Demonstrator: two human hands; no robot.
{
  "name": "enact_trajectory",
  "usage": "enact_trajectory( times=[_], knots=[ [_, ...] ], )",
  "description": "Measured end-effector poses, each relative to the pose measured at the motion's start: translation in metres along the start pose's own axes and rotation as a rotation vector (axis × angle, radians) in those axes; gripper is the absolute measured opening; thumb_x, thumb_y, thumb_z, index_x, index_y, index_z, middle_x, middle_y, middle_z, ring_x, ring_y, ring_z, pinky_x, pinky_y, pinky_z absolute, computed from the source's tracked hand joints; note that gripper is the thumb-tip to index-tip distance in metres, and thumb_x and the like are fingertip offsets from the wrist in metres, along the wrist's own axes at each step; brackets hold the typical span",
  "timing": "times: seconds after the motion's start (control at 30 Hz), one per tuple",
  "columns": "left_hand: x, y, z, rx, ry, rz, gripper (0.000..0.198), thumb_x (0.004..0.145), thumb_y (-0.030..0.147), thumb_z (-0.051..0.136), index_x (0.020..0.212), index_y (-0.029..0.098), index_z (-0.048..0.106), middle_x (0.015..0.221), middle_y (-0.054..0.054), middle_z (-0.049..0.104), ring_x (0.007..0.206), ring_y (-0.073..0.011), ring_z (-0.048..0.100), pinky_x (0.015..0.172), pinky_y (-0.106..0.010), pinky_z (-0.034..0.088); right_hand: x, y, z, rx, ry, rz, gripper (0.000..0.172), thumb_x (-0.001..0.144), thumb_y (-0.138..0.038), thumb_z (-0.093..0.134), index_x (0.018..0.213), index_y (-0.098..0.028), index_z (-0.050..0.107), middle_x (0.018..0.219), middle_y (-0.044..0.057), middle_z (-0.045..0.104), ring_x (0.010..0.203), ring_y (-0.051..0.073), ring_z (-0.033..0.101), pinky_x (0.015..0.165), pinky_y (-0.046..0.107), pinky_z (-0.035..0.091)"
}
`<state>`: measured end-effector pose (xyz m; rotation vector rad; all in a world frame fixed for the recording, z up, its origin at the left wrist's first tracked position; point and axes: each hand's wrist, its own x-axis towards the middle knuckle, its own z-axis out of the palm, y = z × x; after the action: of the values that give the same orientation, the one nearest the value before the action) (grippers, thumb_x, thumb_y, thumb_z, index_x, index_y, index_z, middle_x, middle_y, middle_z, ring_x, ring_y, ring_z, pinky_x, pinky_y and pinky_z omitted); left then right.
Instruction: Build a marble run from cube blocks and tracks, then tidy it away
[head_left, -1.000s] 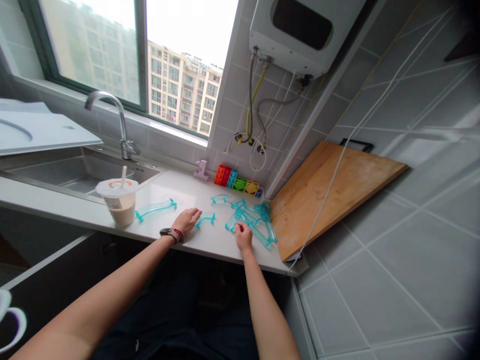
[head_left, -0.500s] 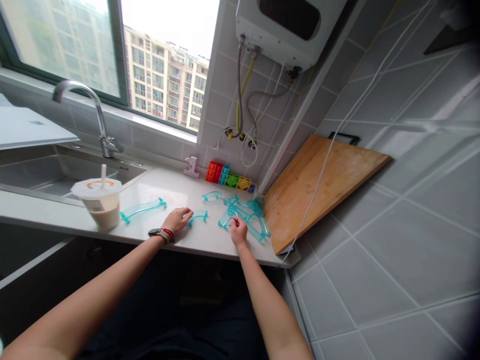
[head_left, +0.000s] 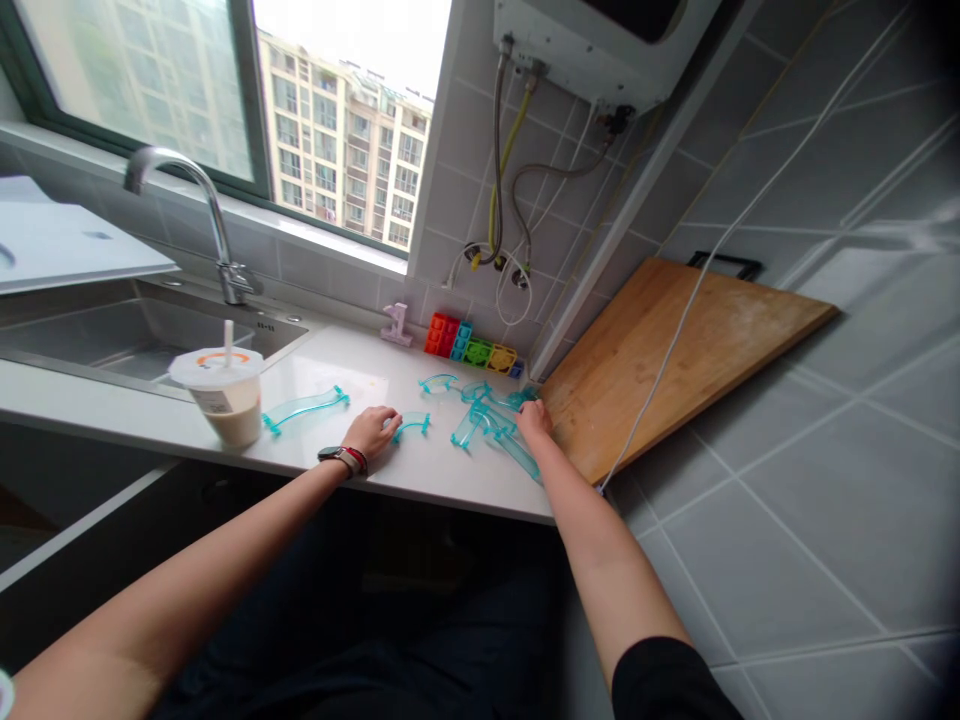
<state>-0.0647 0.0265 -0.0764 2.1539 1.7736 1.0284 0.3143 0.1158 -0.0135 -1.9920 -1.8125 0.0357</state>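
Note:
My left hand (head_left: 373, 432), with a watch and a red band at the wrist, rests low over the counter. Its fingers are closed round the near end of a short curved translucent teal track piece (head_left: 414, 424). Over to the right, my right hand (head_left: 535, 418) reaches into the edge of a pile of teal track pieces (head_left: 480, 412), beside the cutting board. Its fingertips are bent down and partly hidden, so what they grip does not show. A longer wavy teal track piece (head_left: 306, 404) lies by itself left of my left hand.
A lidded drink cup (head_left: 229, 400) with a straw stands near the front edge. The sink (head_left: 127, 330) and faucet (head_left: 217, 220) are behind it. Colourful blocks (head_left: 472, 345) and a pale purple piece (head_left: 396, 325) line the wall. A wooden cutting board (head_left: 675, 340) leans at right.
My right hand has moved right and away from me, from the front of the teal pile to its far right side. My left hand stays at the short track piece. The view has shifted slightly.

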Motion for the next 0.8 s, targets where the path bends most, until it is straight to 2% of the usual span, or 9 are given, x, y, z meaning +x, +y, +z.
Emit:
enact_trajectory(
  times=[0.23,0.4,0.5,0.63,0.8],
  knots=[
    [0.001,-0.002,0.002,0.026,0.008,0.004,0.040,0.099,0.044,0.041,0.089,0.022,0.072,0.094,-0.010,0.073,0.094,-0.0274,0.064,0.089,-0.039,0.048,0.006,0.010,-0.003,-0.052,-0.036,0.004,0.032,0.101,-0.036,0.063,0.128,-0.020,0.063,0.132,0.010,0.063,0.110,0.023,0.066,0.094,0.044,0.058],
    [0.001,-0.003,0.003,0.041,-0.010,-0.002,0.034,0.102,0.041,0.048,0.093,0.019,0.072,0.097,-0.008,0.073,0.099,-0.0249,0.066,0.094,-0.041,0.050,0.001,0.019,-0.005,-0.013,0.059,0.017,0.035,0.100,-0.036,0.064,0.130,-0.019,0.062,0.132,0.011,0.063,0.111,0.024,0.066,0.094,0.045,0.058],
    [0.001,-0.003,0.003,0.055,-0.024,-0.004,0.026,0.102,0.039,0.058,0.107,0.017,0.069,0.110,-0.008,0.071,0.102,-0.0219,0.067,0.094,-0.044,0.054,-0.008,0.024,-0.003,0.031,0.114,0.052,0.036,0.100,-0.036,0.065,0.130,-0.018,0.061,0.132,0.010,0.063,0.111,0.025,0.066,0.093,0.046,0.058],
    [0.000,-0.001,0.002,0.076,-0.033,0.002,0.029,0.100,0.037,0.062,0.123,0.018,0.065,0.125,-0.010,0.067,0.106,-0.0225,0.067,0.093,-0.044,0.058,-0.019,0.025,0.004,0.107,0.161,0.107,0.035,0.100,-0.036,0.064,0.130,-0.018,0.061,0.131,0.010,0.063,0.110,0.024,0.066,0.093,0.046,0.058],
    [0.000,0.000,0.001,0.113,-0.030,0.024,0.031,0.100,0.036,0.062,0.125,0.018,0.064,0.128,-0.010,0.065,0.107,-0.0228,0.067,0.092,-0.044,0.058,-0.025,0.022,0.008,0.196,0.251,0.171,0.036,0.100,-0.037,0.065,0.131,-0.018,0.061,0.131,0.010,0.063,0.110,0.024,0.067,0.093,0.046,0.059]
  ],
)
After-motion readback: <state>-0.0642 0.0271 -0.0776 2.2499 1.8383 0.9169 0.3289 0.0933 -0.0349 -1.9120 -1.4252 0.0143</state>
